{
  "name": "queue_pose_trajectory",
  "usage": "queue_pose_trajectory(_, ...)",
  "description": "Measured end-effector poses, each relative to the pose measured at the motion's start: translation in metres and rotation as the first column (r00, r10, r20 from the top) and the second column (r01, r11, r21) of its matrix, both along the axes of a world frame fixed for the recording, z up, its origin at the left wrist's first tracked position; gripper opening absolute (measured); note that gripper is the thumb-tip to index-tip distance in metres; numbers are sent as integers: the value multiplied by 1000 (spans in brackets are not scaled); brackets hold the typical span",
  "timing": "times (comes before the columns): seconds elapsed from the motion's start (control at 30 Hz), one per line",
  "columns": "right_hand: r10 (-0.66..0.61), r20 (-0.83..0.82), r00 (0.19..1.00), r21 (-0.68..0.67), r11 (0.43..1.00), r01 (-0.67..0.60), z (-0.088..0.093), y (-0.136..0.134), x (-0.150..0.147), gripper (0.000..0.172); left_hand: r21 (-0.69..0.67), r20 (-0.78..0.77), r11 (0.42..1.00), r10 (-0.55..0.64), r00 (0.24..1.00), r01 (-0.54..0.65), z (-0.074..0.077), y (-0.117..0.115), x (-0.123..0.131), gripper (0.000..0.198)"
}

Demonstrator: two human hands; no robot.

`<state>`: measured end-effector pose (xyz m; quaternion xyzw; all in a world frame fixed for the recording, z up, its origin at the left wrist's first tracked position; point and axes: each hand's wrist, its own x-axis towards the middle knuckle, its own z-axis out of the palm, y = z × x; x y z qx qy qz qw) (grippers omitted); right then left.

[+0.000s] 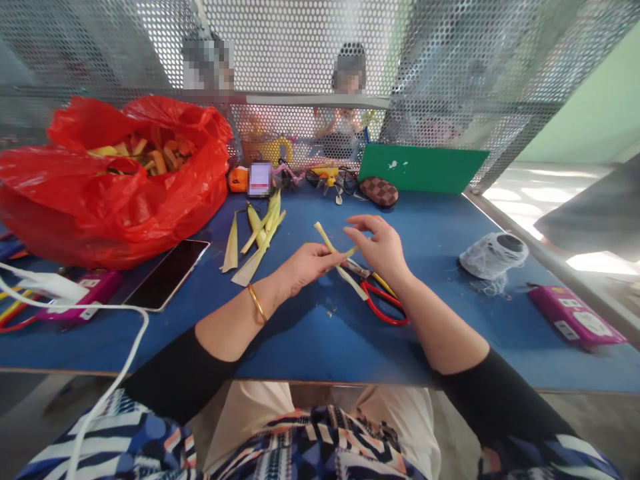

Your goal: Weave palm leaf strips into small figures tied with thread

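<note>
My left hand (306,264) and my right hand (380,248) meet over the blue table (310,333), both pinched on a pale yellow leaf strip (326,240). The strip slants up to the left from my fingers, and a second end trails down toward the table. Red-handled scissors (383,303) lie on the table just under my right wrist. A loose pile of similar leaf strips (257,235) lies to the left of my hands.
A red plastic bag (115,180) of folded strips fills the left. A phone (167,273), pink cases (95,288) (575,317) and a white cable (100,308) lie near. A white thread spool (495,255), a checked pouch (379,191), a green board (420,168) and a mesh screen stand behind; a person sits beyond.
</note>
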<state>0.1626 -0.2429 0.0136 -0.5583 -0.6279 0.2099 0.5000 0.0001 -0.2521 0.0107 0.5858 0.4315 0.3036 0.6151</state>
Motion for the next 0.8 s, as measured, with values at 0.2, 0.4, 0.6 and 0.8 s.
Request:
queue_pose_trajectory(0.2, 218, 32, 975, -190, 959, -208, 1, -13, -12, 18, 173, -160, 984, -24, 987, 52, -10, 1, 3, 38)
queue_pose_trajectory(0.4, 25, -43, 999, -133, 991, -30, -11, -10, -16, 23, 189, -130, 975, -96, 987, 120, -7, -3, 4, 25)
queue_pose_trajectory(0.6, -127, 234, 964, 319, 947, 48, 8, -16, -7, 22, -173, 134, 974, 173, 976, -148, 0, -1, 3, 25)
queue_pose_trajectory(0.8, -98, 451, 887, 280, 959, -37, 5, -29, -15, 35, -309, 434, 916, 374, 819, -255, 9, 11, -4, 9)
